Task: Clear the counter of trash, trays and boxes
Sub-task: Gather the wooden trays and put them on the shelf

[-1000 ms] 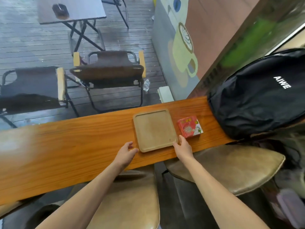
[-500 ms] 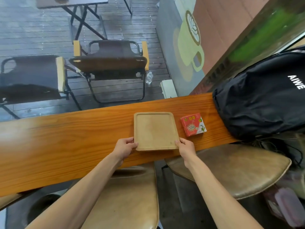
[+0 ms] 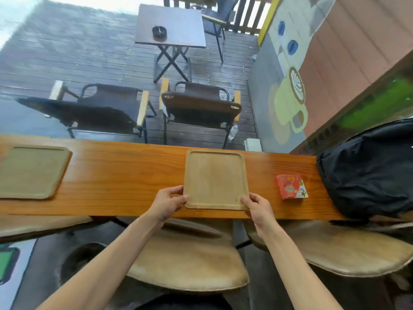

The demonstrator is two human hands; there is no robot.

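Both hands (image 3: pixel 169 203) gripping pale square wooden tray (image 3: pixel 215 177), rounded corners

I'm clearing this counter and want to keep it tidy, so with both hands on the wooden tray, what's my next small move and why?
Probably lift the tray straight up off the counter. Your left hand and right hand already grip its two near corners and it looks empty, so nothing should slide. The red box beside it and the second tray further left can follow.
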